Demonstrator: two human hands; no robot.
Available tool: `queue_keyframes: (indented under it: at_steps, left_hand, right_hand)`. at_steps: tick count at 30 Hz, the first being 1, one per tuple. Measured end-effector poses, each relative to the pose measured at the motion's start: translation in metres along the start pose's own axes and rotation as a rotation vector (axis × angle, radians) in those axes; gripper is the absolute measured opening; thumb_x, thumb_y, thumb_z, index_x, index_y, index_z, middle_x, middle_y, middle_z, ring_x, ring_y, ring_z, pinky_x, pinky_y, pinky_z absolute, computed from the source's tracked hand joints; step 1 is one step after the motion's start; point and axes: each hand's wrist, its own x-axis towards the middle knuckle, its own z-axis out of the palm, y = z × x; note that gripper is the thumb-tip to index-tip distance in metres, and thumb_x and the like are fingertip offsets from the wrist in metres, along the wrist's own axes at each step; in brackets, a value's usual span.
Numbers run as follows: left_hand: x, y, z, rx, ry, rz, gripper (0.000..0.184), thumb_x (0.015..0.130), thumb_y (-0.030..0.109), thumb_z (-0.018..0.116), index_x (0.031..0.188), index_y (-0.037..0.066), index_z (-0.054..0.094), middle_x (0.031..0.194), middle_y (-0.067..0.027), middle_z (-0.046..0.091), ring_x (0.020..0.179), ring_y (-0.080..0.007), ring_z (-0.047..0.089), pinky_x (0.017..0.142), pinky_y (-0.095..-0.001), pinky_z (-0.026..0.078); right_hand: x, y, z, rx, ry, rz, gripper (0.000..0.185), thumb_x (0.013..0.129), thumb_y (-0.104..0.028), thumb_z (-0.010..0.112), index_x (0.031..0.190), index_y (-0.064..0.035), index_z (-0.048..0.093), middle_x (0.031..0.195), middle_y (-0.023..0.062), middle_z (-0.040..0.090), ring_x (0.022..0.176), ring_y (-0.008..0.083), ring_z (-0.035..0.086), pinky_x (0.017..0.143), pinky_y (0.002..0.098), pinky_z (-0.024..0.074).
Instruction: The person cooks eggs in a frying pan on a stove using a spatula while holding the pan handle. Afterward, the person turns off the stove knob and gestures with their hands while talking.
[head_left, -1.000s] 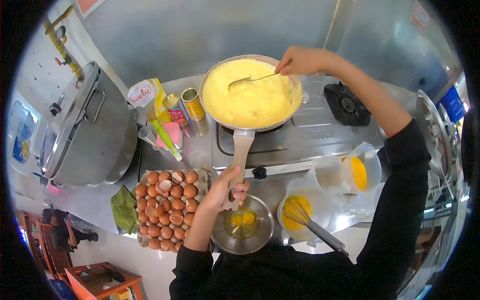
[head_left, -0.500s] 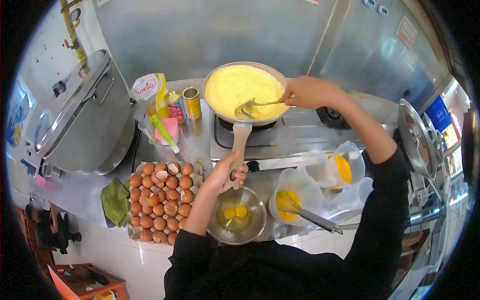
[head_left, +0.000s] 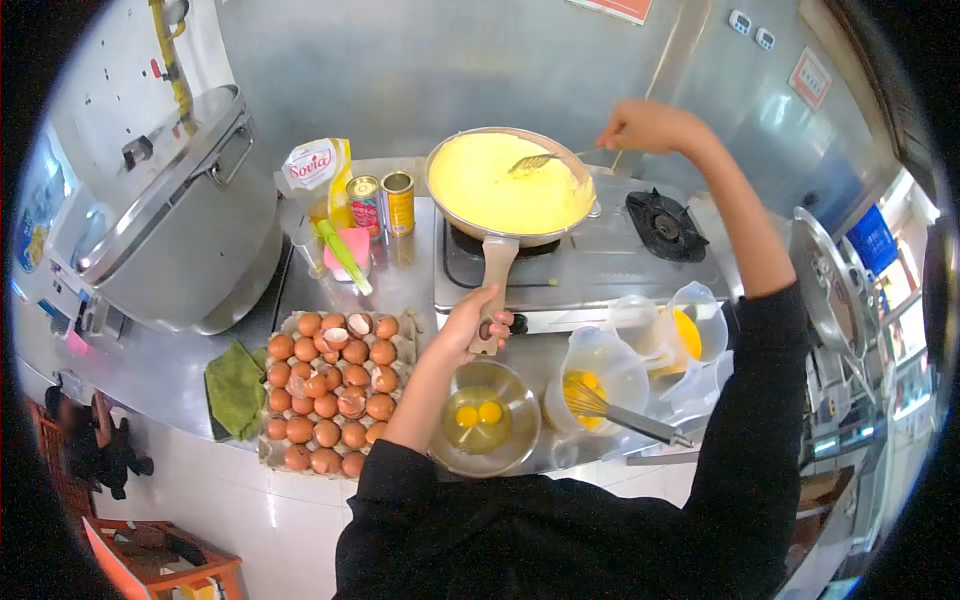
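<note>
Gripping the frying pan [head_left: 529, 239] in the head view, the left hand [head_left: 482, 325] closes its fingers around the near part of the long handle [head_left: 498, 265]. The right hand [head_left: 652, 127] pinches the end of a slotted metal utensil [head_left: 533, 161] whose head meets the yellow mixture [head_left: 490, 195]. The pan sits at the far centre, over the left side of the gas stove [head_left: 600, 289].

Handling, as judged: the pan is front-heavy under its broad fill; hold the handle firmly and keep the pan level. The mixture looks soft and thick. The utensil is light, rigid and thin; take it by the end clear of the mixture. The eggs at the near left are fragile and call for a light hold.

Count:
- Frying pan: one.
- Slotted utensil: one.
- Steel bowl [head_left: 535, 413], near centre, just beside the left forearm: one, containing two yolks [head_left: 478, 413].
- Egg tray [head_left: 408, 331], near left: one; whole eggs and broken shells overlap, so their exact number cannot be told.
- Cans [head_left: 364, 207] [head_left: 399, 208], left of the pan: two, upright.
- Whisk [head_left: 643, 425], near right: one, leaning in a translucent jug [head_left: 626, 369].
- Translucent jugs: at least three.
- Exposed burner [head_left: 668, 228], right: one.
- Green cloth [head_left: 235, 390], left of the tray: one.
</note>
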Motion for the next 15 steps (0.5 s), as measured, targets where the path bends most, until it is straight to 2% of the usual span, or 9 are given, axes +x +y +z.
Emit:
queue_keyframes:
  at_steps: [3, 6, 10, 15]
  left_hand:
    - [0.0, 0.001, -0.001, -0.018, -0.03, -0.013, 0.018, 0.084, 0.031, 0.041, 0.085, 0.019, 0.029, 0.059, 0.0028, 0.035, 0.045, -0.0064, 0.036, 0.04, -0.0234, 0.038]
    - [0.001, -0.001, -0.002, -0.02, -0.029, -0.004, 0.018, 0.084, 0.032, 0.041, 0.086, 0.018, 0.031, 0.059, 0.0031, 0.035, 0.044, -0.0055, 0.036, 0.04, -0.0223, 0.038]
    - [-0.001, -0.002, 0.001, 0.001, 0.004, 0.027, 0.019, 0.084, 0.033, 0.042, 0.089, 0.016, 0.034, 0.058, 0.0043, 0.035, 0.042, -0.0035, 0.035, 0.04, -0.0202, 0.037]
    - [-0.001, -0.002, 0.001, 0.01, 0.001, 0.032, 0.02, 0.084, 0.032, 0.041, 0.091, 0.015, 0.033, 0.057, 0.0048, 0.034, 0.042, -0.0035, 0.035, 0.039, -0.0206, 0.037]
  right_hand:
    - [-0.051, -0.03, -0.014, 0.008, -0.076, 0.011, 0.021, 0.074, -0.015, 0.052, 0.09, -0.0074, 0.062, 0.087, 0.0106, 0.061, 0.081, 0.0236, 0.057, 0.068, 0.0324, 0.0437]
    - [-0.067, -0.065, 0.006, -0.013, -0.148, 0.009, 0.02, 0.074, -0.014, 0.05, 0.09, -0.0068, 0.061, 0.087, 0.0127, 0.06, 0.081, 0.0269, 0.056, 0.069, 0.0343, 0.0437]
    - [-0.027, -0.072, 0.052, -0.026, -0.081, 0.022, 0.02, 0.075, -0.013, 0.049, 0.088, -0.0049, 0.061, 0.083, 0.0169, 0.059, 0.077, 0.03, 0.056, 0.067, 0.0365, 0.0441]
    - [0.045, -0.076, 0.071, -0.05, -0.02, -0.016, 0.023, 0.074, -0.019, 0.049, 0.081, -0.0002, 0.061, 0.077, 0.0201, 0.058, 0.07, 0.0324, 0.056, 0.062, 0.0386, 0.0444]
